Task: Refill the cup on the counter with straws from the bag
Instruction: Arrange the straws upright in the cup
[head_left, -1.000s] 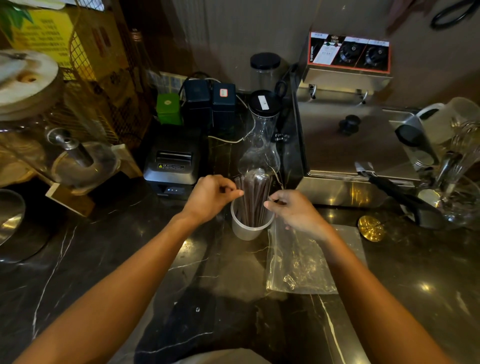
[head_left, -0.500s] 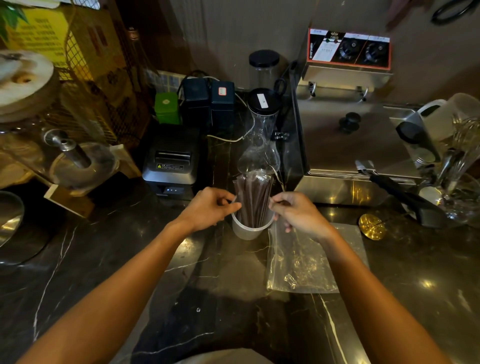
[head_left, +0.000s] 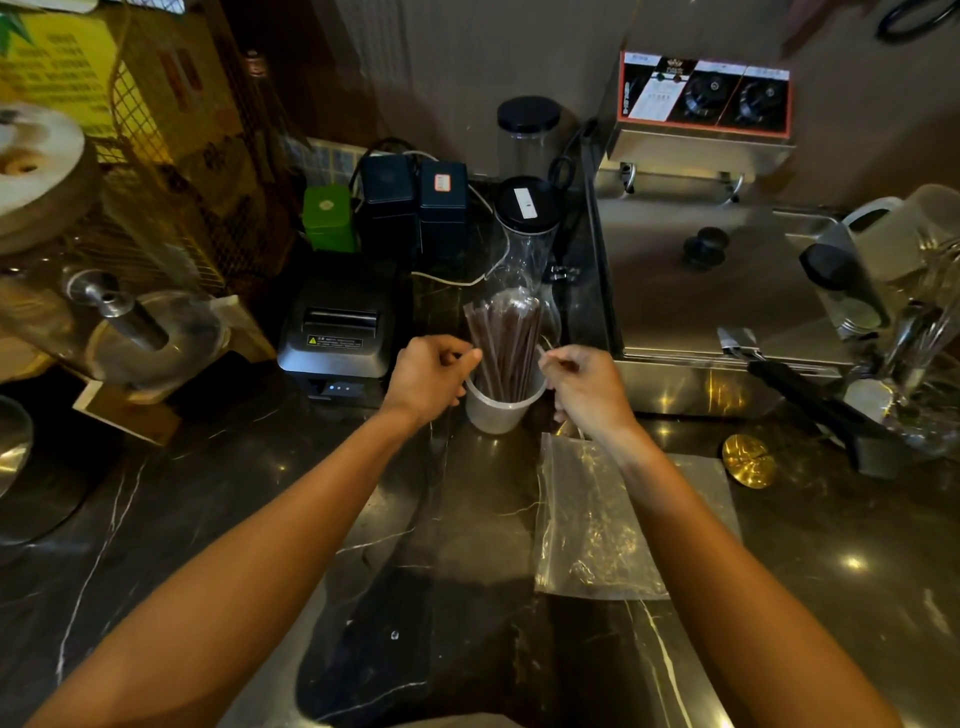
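A translucent white cup stands on the dark marble counter. A bundle of brown straws stands upright in it, and a clear plastic bag still covers the straws' tops. My left hand is on the cup's left and pinches the plastic beside the straws, just above the rim. My right hand pinches the plastic on the bundle's right side. The cup's lower left is partly hidden by my left hand.
A flat clear bag lies on the counter under my right forearm. A receipt printer stands left of the cup, a steel fryer right of it, a black-lidded jar behind. A gold lid and black tongs lie to the right.
Both hands have come down along the bagged bundle, closer to the cup's rim, still pinching. The view has tilted down a little; cup and straws stay in place.
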